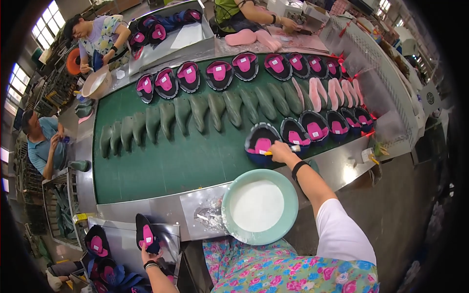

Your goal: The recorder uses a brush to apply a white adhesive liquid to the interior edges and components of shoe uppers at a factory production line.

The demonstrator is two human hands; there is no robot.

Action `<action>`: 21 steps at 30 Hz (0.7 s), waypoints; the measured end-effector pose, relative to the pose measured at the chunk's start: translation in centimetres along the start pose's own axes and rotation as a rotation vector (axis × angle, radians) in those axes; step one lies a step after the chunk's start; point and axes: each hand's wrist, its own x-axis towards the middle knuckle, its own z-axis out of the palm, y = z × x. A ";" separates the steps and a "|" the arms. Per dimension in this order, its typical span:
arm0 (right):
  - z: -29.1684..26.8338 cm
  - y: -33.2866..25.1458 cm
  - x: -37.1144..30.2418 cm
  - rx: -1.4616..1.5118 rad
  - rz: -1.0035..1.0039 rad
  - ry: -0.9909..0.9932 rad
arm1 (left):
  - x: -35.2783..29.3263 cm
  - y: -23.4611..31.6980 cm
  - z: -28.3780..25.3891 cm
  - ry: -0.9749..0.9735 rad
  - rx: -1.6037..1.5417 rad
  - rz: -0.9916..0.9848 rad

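My right hand (282,152) is closed around a brush (295,148) with a yellow handle and pale bristles. Its fingers reach the near edge of a dark blue shoe upper (262,141) with a pink insole and white label, at the front of the green belt; whether they grip that upper too, I cannot tell. At lower left, my left hand (150,255) grips a similar shoe upper (144,231), tilted up over a metal tray (168,232). Between my arms stands a pale green basin (227,215) of white liquid.
The green belt (156,171) carries a row of dark green shoe lasts (198,113), pink soles (317,94) and a far row of uppers (218,74). More uppers (100,244) lie in the left tray. Co-workers sit left and across. A white cup (368,155) stands at right.
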 end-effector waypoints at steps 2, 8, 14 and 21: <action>0.0 -0.4 -0.3 -0.019 0.034 -0.008 | 0.8 -0.4 -0.2 -0.067 -0.078 0.000; -6.6 -15.4 -4.7 0.279 -0.247 0.442 | -6.1 -0.1 12.4 -0.112 0.035 0.675; -10.9 -33.4 -12.6 0.528 -0.733 0.424 | -23.9 -1.6 25.0 -0.286 0.196 1.081; -15.5 -31.8 -17.5 0.680 -0.766 0.143 | -27.0 1.6 20.7 -0.785 0.289 1.163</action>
